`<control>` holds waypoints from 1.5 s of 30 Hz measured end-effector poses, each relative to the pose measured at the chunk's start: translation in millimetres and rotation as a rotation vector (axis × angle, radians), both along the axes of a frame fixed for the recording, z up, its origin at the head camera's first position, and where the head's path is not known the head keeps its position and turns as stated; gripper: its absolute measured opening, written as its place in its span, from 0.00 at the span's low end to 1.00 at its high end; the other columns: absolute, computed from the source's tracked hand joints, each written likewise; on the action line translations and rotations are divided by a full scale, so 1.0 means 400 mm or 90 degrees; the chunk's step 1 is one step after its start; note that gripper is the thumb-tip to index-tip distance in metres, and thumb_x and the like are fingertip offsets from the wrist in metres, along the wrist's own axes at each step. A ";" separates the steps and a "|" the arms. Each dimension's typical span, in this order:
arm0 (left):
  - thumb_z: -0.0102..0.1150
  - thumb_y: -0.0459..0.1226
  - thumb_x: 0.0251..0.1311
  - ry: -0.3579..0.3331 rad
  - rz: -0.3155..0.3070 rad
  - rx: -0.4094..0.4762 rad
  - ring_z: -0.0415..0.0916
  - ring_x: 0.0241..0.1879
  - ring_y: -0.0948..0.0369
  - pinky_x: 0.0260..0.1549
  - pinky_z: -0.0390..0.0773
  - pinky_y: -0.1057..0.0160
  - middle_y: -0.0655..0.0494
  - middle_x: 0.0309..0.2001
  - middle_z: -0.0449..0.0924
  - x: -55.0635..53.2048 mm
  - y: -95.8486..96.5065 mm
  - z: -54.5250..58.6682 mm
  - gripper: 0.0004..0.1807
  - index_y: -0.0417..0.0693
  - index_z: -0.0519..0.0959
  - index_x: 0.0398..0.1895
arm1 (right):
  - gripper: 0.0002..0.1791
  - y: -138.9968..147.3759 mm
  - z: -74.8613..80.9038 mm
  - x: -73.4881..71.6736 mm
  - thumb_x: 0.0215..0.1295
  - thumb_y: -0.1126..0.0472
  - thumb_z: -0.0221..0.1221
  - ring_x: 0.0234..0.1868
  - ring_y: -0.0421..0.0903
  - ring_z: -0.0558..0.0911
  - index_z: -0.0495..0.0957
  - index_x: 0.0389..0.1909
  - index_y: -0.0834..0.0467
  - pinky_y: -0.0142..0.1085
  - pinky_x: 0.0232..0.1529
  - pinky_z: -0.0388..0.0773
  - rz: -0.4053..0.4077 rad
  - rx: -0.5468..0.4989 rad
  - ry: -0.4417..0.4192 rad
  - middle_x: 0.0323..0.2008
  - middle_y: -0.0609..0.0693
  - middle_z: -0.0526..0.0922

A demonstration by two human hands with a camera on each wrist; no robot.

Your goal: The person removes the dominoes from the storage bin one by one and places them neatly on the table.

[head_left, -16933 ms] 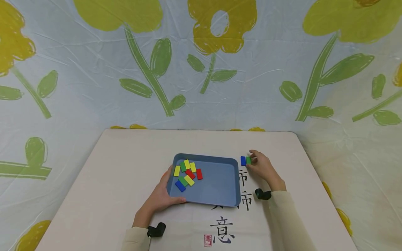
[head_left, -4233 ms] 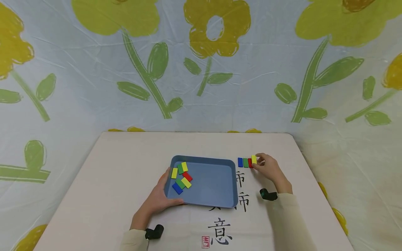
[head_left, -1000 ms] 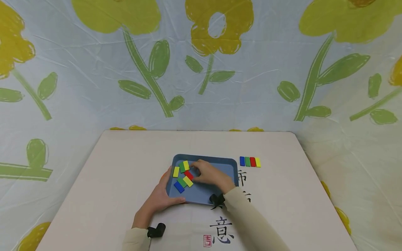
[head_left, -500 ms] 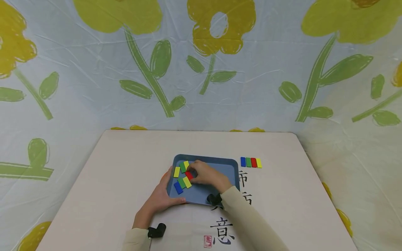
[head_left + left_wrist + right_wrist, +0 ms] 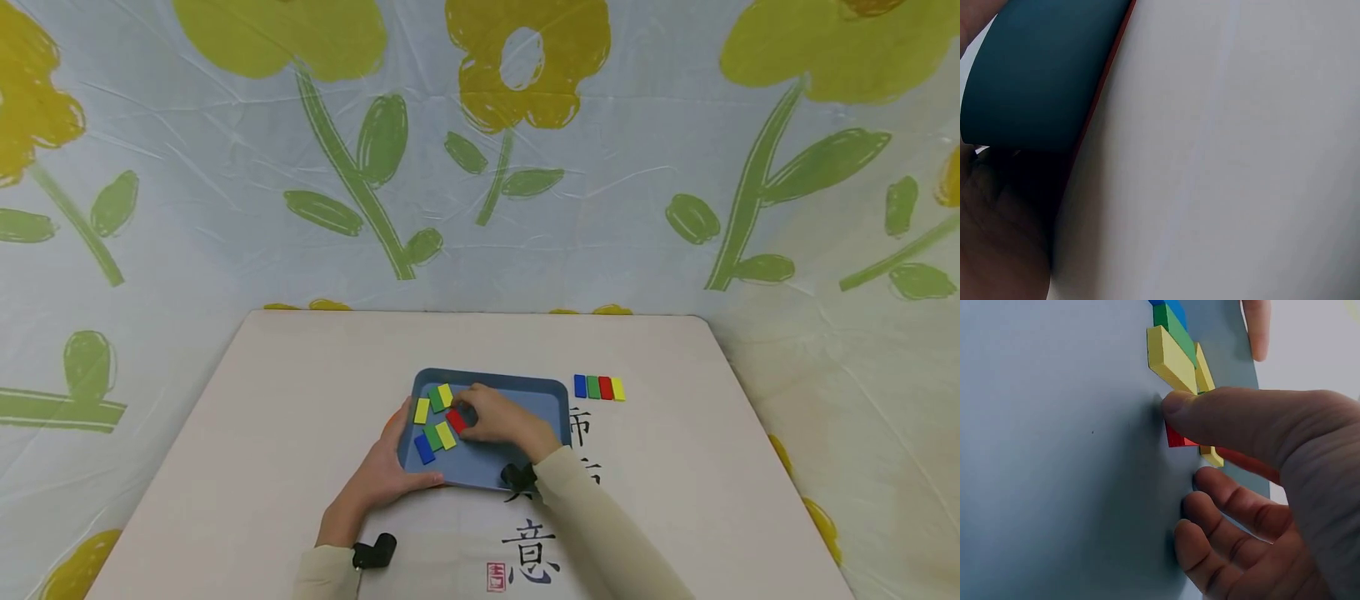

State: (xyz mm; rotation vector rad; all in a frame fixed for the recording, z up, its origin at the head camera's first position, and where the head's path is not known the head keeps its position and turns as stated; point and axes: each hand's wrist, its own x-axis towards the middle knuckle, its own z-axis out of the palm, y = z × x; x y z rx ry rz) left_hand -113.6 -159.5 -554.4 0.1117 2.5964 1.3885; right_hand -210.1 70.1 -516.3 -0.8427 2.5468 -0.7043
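Red block point(image 5: 456, 420) slid rightward, partly hidden; right grip point(image 5: 498, 415) pinches it; left grip point(image 5: 382, 464) clasps tray point(image 5: 477, 467).

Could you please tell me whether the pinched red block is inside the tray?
Inside: the right hand pinches the red block within the rimmed blue tray.

Fingers point(image 5: 972, 22) grip a teal tray point(image 5: 1035, 81) beside a pale surface point(image 5: 1260, 150).
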 end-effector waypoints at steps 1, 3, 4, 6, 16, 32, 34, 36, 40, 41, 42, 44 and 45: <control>0.81 0.62 0.40 0.000 0.000 0.000 0.54 0.78 0.46 0.72 0.59 0.32 0.55 0.84 0.45 0.000 0.000 0.001 0.73 0.67 0.40 0.85 | 0.26 0.001 0.001 0.000 0.63 0.55 0.72 0.46 0.42 0.77 0.80 0.61 0.54 0.39 0.51 0.80 -0.002 -0.002 -0.002 0.53 0.51 0.79; 0.81 0.61 0.40 -0.001 0.000 0.003 0.54 0.79 0.46 0.72 0.58 0.32 0.55 0.84 0.45 0.000 0.000 0.000 0.73 0.67 0.40 0.85 | 0.26 0.003 0.003 0.000 0.62 0.55 0.72 0.44 0.42 0.76 0.81 0.60 0.55 0.38 0.49 0.80 -0.001 -0.003 -0.003 0.52 0.51 0.79; 0.81 0.61 0.40 -0.001 0.000 0.004 0.54 0.79 0.46 0.72 0.58 0.32 0.55 0.84 0.45 -0.001 0.000 -0.001 0.73 0.67 0.40 0.85 | 0.26 0.003 0.003 0.000 0.62 0.55 0.72 0.44 0.42 0.76 0.81 0.60 0.55 0.38 0.49 0.80 -0.002 -0.003 -0.004 0.51 0.51 0.79; 0.81 0.60 0.41 0.001 -0.001 0.007 0.54 0.79 0.46 0.72 0.58 0.32 0.54 0.84 0.45 -0.001 0.000 -0.002 0.73 0.66 0.40 0.85 | 0.25 0.003 0.003 -0.001 0.62 0.55 0.73 0.43 0.42 0.76 0.81 0.59 0.56 0.37 0.48 0.80 -0.002 -0.004 -0.004 0.51 0.51 0.78; 0.81 0.60 0.41 -0.003 0.003 0.001 0.55 0.78 0.45 0.71 0.59 0.32 0.54 0.84 0.45 -0.001 0.002 -0.005 0.73 0.66 0.40 0.85 | 0.25 0.011 0.002 -0.001 0.62 0.56 0.72 0.44 0.43 0.76 0.81 0.59 0.55 0.38 0.49 0.80 -0.012 -0.004 -0.003 0.52 0.52 0.78; 0.81 0.61 0.40 0.002 0.001 -0.002 0.52 0.80 0.45 0.72 0.59 0.32 0.55 0.84 0.44 0.001 -0.002 -0.005 0.73 0.70 0.39 0.84 | 0.24 0.149 0.065 -0.035 0.63 0.59 0.70 0.45 0.46 0.77 0.79 0.59 0.59 0.41 0.48 0.81 -0.093 -0.058 0.016 0.53 0.54 0.79; 0.81 0.61 0.40 0.005 0.002 -0.003 0.52 0.80 0.45 0.72 0.59 0.32 0.55 0.84 0.44 0.001 -0.002 -0.006 0.73 0.69 0.39 0.85 | 0.24 0.173 0.072 -0.043 0.63 0.59 0.70 0.45 0.47 0.77 0.79 0.59 0.59 0.41 0.48 0.82 -0.107 -0.061 0.022 0.54 0.55 0.79; 0.81 0.61 0.40 0.009 0.002 -0.003 0.51 0.80 0.45 0.72 0.59 0.32 0.55 0.84 0.44 0.002 -0.003 -0.007 0.74 0.69 0.39 0.85 | 0.25 0.197 0.078 -0.049 0.63 0.59 0.70 0.45 0.48 0.78 0.79 0.60 0.58 0.42 0.47 0.82 -0.123 -0.064 0.024 0.55 0.56 0.79; 0.81 0.61 0.40 0.012 0.000 -0.005 0.51 0.80 0.45 0.72 0.59 0.32 0.55 0.84 0.44 0.001 -0.002 -0.009 0.73 0.69 0.39 0.85 | 0.25 0.245 0.091 -0.056 0.63 0.59 0.70 0.48 0.52 0.80 0.78 0.60 0.59 0.45 0.47 0.83 -0.154 -0.074 0.015 0.56 0.59 0.78; 0.81 0.61 0.40 0.011 -0.001 -0.004 0.51 0.80 0.45 0.72 0.59 0.32 0.55 0.84 0.44 0.001 -0.002 -0.009 0.73 0.69 0.39 0.85 | 0.25 0.257 0.094 -0.057 0.63 0.59 0.70 0.49 0.54 0.81 0.78 0.60 0.59 0.46 0.47 0.83 -0.161 -0.075 0.014 0.55 0.59 0.78; 0.81 0.61 0.40 0.010 -0.002 -0.004 0.51 0.80 0.45 0.72 0.59 0.32 0.55 0.84 0.44 0.001 -0.002 -0.009 0.73 0.70 0.39 0.84 | 0.26 0.270 0.097 -0.058 0.63 0.59 0.69 0.50 0.55 0.81 0.77 0.61 0.60 0.46 0.47 0.83 -0.165 -0.078 0.014 0.56 0.60 0.78; 0.81 0.61 0.40 0.010 -0.003 -0.004 0.51 0.80 0.45 0.72 0.59 0.32 0.55 0.84 0.44 0.001 -0.002 -0.009 0.73 0.70 0.39 0.84 | 0.26 0.296 0.101 -0.059 0.64 0.59 0.69 0.52 0.57 0.81 0.77 0.61 0.61 0.47 0.46 0.84 -0.177 -0.082 0.015 0.56 0.61 0.78; 0.81 0.61 0.40 0.010 -0.004 -0.003 0.51 0.80 0.45 0.72 0.59 0.32 0.55 0.84 0.44 0.001 -0.002 -0.009 0.73 0.70 0.39 0.84 | 0.26 0.310 0.102 -0.059 0.64 0.59 0.68 0.52 0.57 0.81 0.76 0.62 0.62 0.47 0.46 0.84 -0.183 -0.083 0.015 0.56 0.62 0.77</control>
